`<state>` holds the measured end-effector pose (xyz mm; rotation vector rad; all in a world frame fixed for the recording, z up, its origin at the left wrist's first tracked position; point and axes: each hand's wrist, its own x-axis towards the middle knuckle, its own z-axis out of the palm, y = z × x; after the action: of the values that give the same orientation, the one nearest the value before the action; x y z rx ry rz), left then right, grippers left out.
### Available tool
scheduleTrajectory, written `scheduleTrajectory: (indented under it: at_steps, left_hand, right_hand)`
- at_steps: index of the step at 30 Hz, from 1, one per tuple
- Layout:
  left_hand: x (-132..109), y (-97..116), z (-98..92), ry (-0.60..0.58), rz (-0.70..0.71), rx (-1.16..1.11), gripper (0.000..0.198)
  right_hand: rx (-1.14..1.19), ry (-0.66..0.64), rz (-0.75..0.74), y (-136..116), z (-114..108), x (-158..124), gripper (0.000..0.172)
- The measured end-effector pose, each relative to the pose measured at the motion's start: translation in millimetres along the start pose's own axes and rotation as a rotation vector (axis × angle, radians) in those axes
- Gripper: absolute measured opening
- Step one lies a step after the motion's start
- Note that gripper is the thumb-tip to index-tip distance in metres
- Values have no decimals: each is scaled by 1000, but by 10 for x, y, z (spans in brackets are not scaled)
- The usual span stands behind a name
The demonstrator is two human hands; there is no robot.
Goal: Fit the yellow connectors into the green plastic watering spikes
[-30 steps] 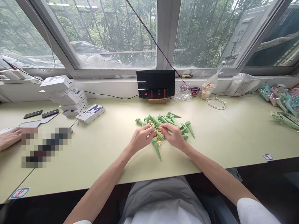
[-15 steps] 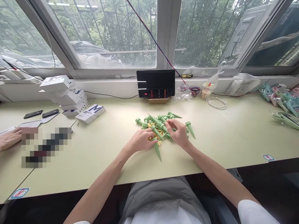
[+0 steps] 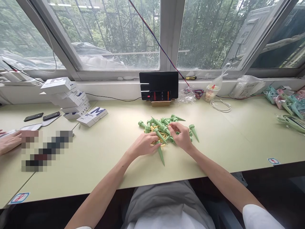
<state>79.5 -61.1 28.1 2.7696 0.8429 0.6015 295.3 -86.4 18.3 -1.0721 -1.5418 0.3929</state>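
A pile of green plastic spikes with ribbed caps [image 3: 160,124] lies on the table, with small yellow pegs [image 3: 162,137] scattered among them. My left hand [image 3: 145,143] is at the pile's left front, its fingers curled down over the yellow pegs and its thumb close to a spike that points toward me [image 3: 161,155]. Whatever those fingers grip is hidden. On the right side of the pile, my right hand [image 3: 180,136] has thumb and forefinger pinched together beside a spike's cap. What is between those fingertips is too small to make out. One spike [image 3: 194,133] lies apart at the right.
Behind the pile, a phone [image 3: 160,95] leans on a black screen [image 3: 159,82]. White boxes [image 3: 69,95] are stacked at left, near another person's hand [image 3: 10,142]. A bagged cup [image 3: 211,92], a coiled cable [image 3: 221,105] and bagged pastel items [image 3: 287,100] are at right.
My two hands stay almost in place over the pile, with only slight finger movement. At far left, more of the other person's fingers shows.
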Motion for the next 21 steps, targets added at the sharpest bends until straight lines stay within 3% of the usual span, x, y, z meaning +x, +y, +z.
scheduleTrajectory:
  at_steps: [8, 21]
  left_hand:
    - [1, -7, -23, 130, 61, -47, 18]
    - [30, 32, 50, 260, 16, -244, 12]
  right_hand:
    - [2, 5, 7, -1, -6, -5, 15]
    - [30, 4, 38, -3, 5, -15, 15]
